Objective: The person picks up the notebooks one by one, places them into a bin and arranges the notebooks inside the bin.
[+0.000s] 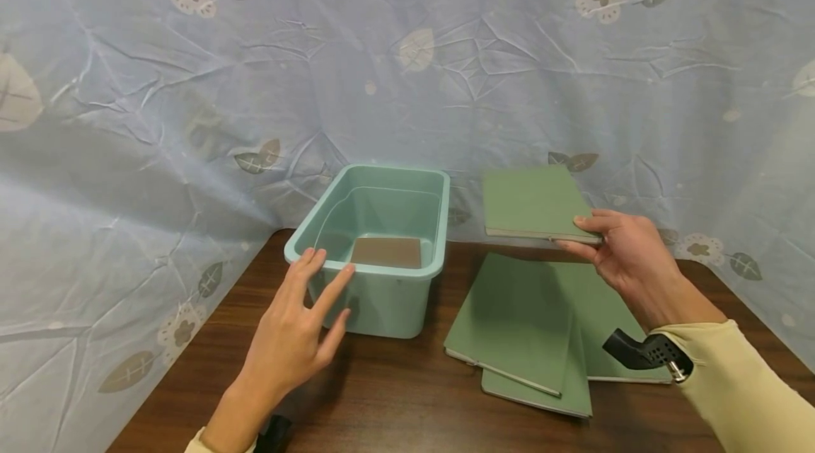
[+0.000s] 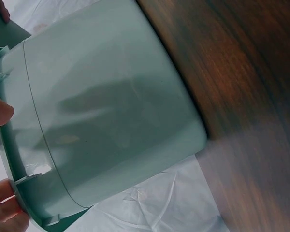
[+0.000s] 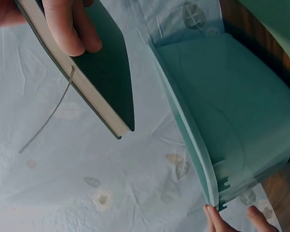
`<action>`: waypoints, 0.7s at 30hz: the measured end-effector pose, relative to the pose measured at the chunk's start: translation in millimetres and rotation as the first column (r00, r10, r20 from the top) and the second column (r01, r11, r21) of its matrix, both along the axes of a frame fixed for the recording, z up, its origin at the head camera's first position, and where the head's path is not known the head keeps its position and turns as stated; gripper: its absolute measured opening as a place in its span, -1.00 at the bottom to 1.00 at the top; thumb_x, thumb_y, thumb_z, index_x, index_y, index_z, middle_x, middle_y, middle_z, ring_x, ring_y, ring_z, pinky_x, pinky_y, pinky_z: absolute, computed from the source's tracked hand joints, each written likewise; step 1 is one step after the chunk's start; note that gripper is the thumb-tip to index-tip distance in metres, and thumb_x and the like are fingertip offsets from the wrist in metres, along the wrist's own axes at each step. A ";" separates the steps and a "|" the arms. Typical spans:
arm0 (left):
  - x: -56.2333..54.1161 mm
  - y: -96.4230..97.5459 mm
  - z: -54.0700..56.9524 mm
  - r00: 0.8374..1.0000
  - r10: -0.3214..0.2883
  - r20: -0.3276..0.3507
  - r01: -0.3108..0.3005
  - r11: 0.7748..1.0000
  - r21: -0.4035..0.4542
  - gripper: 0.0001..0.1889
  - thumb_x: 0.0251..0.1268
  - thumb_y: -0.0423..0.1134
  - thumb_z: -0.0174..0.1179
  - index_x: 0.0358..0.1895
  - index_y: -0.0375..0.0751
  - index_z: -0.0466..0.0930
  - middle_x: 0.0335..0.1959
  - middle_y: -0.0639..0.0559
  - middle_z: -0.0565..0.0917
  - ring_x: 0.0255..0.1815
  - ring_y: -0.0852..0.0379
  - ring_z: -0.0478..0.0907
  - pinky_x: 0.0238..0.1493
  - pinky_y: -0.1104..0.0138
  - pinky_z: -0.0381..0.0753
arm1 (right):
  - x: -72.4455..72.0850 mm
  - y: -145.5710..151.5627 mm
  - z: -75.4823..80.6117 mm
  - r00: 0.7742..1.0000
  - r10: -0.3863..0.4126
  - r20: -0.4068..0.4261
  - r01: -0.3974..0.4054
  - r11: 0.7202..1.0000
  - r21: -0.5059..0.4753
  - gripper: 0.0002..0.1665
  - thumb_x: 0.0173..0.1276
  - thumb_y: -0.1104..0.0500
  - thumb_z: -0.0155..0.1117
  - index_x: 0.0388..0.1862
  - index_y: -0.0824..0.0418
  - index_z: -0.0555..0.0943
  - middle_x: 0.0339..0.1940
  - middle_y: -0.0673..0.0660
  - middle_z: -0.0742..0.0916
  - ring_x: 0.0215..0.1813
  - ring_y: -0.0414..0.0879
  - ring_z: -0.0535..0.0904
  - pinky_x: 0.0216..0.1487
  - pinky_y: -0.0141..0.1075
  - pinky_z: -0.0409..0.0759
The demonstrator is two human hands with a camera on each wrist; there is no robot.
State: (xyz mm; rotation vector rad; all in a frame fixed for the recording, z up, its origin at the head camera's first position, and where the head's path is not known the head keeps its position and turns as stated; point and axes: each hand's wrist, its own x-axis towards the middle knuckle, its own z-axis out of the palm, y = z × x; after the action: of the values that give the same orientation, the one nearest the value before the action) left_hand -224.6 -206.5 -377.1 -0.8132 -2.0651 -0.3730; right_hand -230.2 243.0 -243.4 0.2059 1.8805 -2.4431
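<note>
A pale teal plastic bin (image 1: 376, 304) stands on the table, and a flat brown rectangle (image 1: 385, 253) lies on its floor. My left hand (image 1: 286, 333) is at the bin's front rim, fingers spread and fairly straight, fingertips on the lip. In my right hand (image 1: 630, 255) is a green hardcover notebook (image 1: 535, 202), pinched at its near right corner between thumb and fingers, raised above the table. The right wrist view shows the notebook's cream page edges and a thin ribbon bookmark (image 3: 53, 113) dangling from it. Below it lie several overlapping green notebooks (image 1: 509, 318).
The dark wooden table (image 1: 382, 396) carries the bin left of the notebooks. A pale blue curtain (image 1: 407, 85) with flowers and leaves hangs close behind and along both sides. A black wrist mount (image 1: 649, 354) sits on the right sleeve, just over the notebooks.
</note>
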 end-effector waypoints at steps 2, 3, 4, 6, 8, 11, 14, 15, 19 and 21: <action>0.2 0.0 -0.2 1.000 0.001 0.001 -0.001 1.000 0.001 -0.44 0.69 0.07 -0.13 0.52 -0.12 0.51 0.44 -0.52 0.45 0.53 -0.43 0.39 0.82 0.27 -0.07 | -2.4 -1.7 2.9 1.000 0.000 0.000 0.000 1.000 -0.015 0.03 0.68 0.36 -0.03 0.75 0.10 -0.46 0.80 -0.09 -0.32 0.82 0.00 -0.15 0.25 -0.29 0.76; 0.2 0.1 -0.2 1.000 0.001 0.001 -0.001 1.000 0.001 -0.44 0.69 0.07 -0.13 0.51 -0.12 0.51 0.44 -0.52 0.45 0.53 -0.43 0.39 0.82 0.27 -0.08 | -3.6 -2.5 4.3 1.000 0.000 -0.001 0.000 1.000 -0.024 0.03 0.68 0.37 -0.02 0.76 0.10 -0.46 0.81 -0.09 -0.30 0.81 0.01 -0.09 0.25 -0.28 0.76; 0.2 0.0 -0.2 1.000 0.001 0.001 -0.001 1.000 0.000 -0.43 0.69 0.08 -0.13 0.51 -0.12 0.51 0.44 -0.52 0.45 0.53 -0.44 0.39 0.82 0.27 -0.08 | -4.6 -2.8 5.4 1.000 -0.003 -0.002 0.003 0.999 -0.036 0.04 0.67 0.38 -0.01 0.76 0.10 -0.45 0.81 -0.10 -0.27 0.81 -0.01 -0.07 0.24 -0.28 0.76; 0.1 0.0 -0.2 1.000 0.001 0.006 -0.001 1.000 -0.002 -0.43 0.69 0.08 -0.14 0.52 -0.12 0.51 0.44 -0.52 0.45 0.53 -0.44 0.38 0.82 0.28 -0.09 | -6.5 -3.5 7.5 1.000 -0.018 -0.004 0.018 0.998 -0.060 0.04 0.64 0.39 0.05 0.79 0.09 -0.33 0.81 0.02 -0.11 0.76 -0.02 0.09 0.21 -0.28 0.78; 0.1 -0.3 0.1 1.000 0.001 0.011 -0.001 1.000 -0.004 -0.43 0.70 0.08 -0.14 0.52 -0.12 0.50 0.45 -0.52 0.44 0.53 -0.44 0.39 0.82 0.29 -0.10 | -8.0 -4.4 9.8 0.999 -0.032 -0.011 0.031 0.995 -0.093 -0.07 0.61 0.42 0.10 0.76 0.10 -0.10 0.67 0.07 0.15 0.63 -0.06 0.28 0.17 -0.25 0.80; 0.3 -0.6 0.5 1.000 0.000 0.018 0.000 1.000 -0.006 -0.42 0.70 0.09 -0.15 0.53 -0.12 0.49 0.46 -0.53 0.43 0.53 -0.45 0.38 0.82 0.30 -0.12 | -9.7 -7.0 14.2 0.999 -0.049 -0.014 0.047 0.991 -0.127 -0.22 0.56 0.45 0.16 0.63 0.15 0.12 0.41 -0.06 0.29 0.44 -0.16 0.38 0.12 -0.23 0.83; 0.5 -0.8 0.7 1.000 0.000 0.018 0.001 1.000 -0.004 -0.42 0.70 0.09 -0.15 0.53 -0.12 0.49 0.45 -0.53 0.43 0.54 -0.44 0.38 0.82 0.29 -0.11 | -10.5 -10.2 20.1 0.999 -0.043 -0.017 0.040 0.989 -0.143 -0.07 0.58 0.44 0.13 0.76 0.08 -0.03 0.72 0.02 0.09 0.65 -0.11 0.23 0.10 -0.23 0.83; 0.5 -0.9 0.6 1.000 -0.002 0.016 0.002 1.000 -0.003 -0.43 0.70 0.09 -0.15 0.53 -0.12 0.50 0.45 -0.53 0.43 0.54 -0.44 0.38 0.82 0.29 -0.10 | -10.7 -11.0 22.1 0.999 -0.038 -0.017 0.035 0.988 -0.148 0.00 0.59 0.44 0.11 0.79 0.07 -0.14 0.78 -0.03 -0.04 0.72 -0.11 0.12 0.09 -0.24 0.83; 0.4 -1.1 0.5 1.000 0.001 0.017 -0.001 1.000 -0.004 -0.43 0.70 0.09 -0.15 0.53 -0.10 0.49 0.45 -0.52 0.44 0.55 -0.43 0.38 0.82 0.28 -0.09 | -11.6 -12.2 29.0 0.999 -0.027 -0.017 0.024 0.983 -0.183 0.06 0.62 0.45 0.06 0.78 0.04 -0.33 0.80 -0.17 -0.20 0.80 -0.14 -0.10 0.06 -0.24 0.84; 0.4 -1.3 0.4 1.000 0.001 0.022 -0.001 1.000 -0.005 -0.43 0.70 0.09 -0.15 0.53 -0.10 0.49 0.46 -0.51 0.43 0.55 -0.43 0.37 0.82 0.28 -0.09 | -12.4 -12.2 31.2 1.000 -0.020 -0.024 0.015 0.979 -0.204 0.06 0.61 0.46 0.05 0.79 0.05 -0.31 0.81 -0.14 -0.16 0.79 -0.12 -0.03 0.05 -0.22 0.85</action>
State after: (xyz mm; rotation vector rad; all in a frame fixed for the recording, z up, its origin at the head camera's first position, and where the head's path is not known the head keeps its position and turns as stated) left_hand -224.2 -207.8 -376.7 -0.8149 -2.0873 -0.3775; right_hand -242.7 230.8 -212.3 0.1824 1.6279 -2.6390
